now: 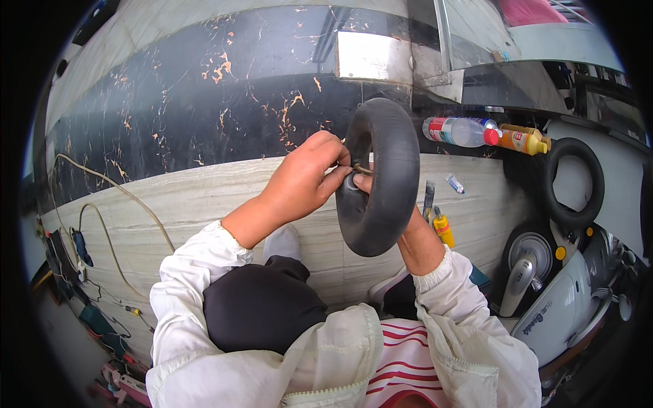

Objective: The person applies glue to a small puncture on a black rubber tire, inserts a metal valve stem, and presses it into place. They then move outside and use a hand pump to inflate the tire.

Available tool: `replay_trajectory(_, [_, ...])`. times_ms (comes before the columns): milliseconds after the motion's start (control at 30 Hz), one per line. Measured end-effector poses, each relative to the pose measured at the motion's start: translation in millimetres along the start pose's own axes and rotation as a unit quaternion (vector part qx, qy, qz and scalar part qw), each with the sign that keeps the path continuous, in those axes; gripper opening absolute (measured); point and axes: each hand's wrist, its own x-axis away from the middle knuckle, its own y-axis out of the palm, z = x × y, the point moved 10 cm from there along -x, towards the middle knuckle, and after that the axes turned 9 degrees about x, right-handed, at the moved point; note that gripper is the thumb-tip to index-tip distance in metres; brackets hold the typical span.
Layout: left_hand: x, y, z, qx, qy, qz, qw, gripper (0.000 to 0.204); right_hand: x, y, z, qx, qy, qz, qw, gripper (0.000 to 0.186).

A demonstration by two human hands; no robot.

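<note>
A round black inner tube (398, 177), puffed with air, stands on edge in front of me above the tiled floor. My right hand (364, 182) holds it from the right side; its fingertips show inside the ring, by the valve base, while the tube hides most of the hand. From the left, my left hand (309, 170) reaches to the ring's inner side. Its thumb and index finger are pinched together at the brass-coloured valve stem (362, 168). Any small part between those fingertips is too small to make out.
On the right floor lie a yellow bottle (443, 228), a small glue-like tube (454, 183) and a dark tool (428, 196). Drink bottles (469, 132) lie by the wall, near a black tyre (590, 204) and a white scooter (554, 309). A thin hose (122, 185) loops at left.
</note>
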Motion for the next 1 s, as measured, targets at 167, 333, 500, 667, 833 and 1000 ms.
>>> replay_trajectory(167, [0.4, -3.8, 1.4, 0.011, 0.026, 0.009, 1.0, 0.011, -8.9, -20.3, 29.5, -0.038, 0.054, 0.017, 0.998, 0.027])
replay_trajectory(333, [9.1, -19.5, -36.9, 0.162, -0.12, 0.101, 0.974, 0.006, -5.7, -0.8, 12.5, -0.009, 0.089, 0.006, 0.996, 0.026])
replay_trajectory(500, [12.0, -42.1, -39.0, -0.011, -0.101, 0.139, 0.985, 0.03, -6.3, 5.1, 11.3, -0.001, 0.104, -0.014, 0.994, 0.025])
replay_trajectory(667, [19.9, 13.7, -62.0, 0.357, -0.263, -0.022, 0.896, 0.061, -12.4, 6.4, 8.0, 0.012, 0.062, -0.028, 0.998, 0.032])
replay_trajectory(833, [31.2, 31.7, -71.1, 0.46, -0.357, -0.01, 0.813, 0.042, -10.3, -2.5, 17.9, 0.003, 0.071, -0.023, 0.997, 0.036])
replay_trajectory(1000, [39.2, 35.4, -79.4, 0.448, -0.409, -0.004, 0.795, 0.023, -2.6, 10.4, -2.9, 0.076, 0.036, -0.014, 0.996, 0.029])
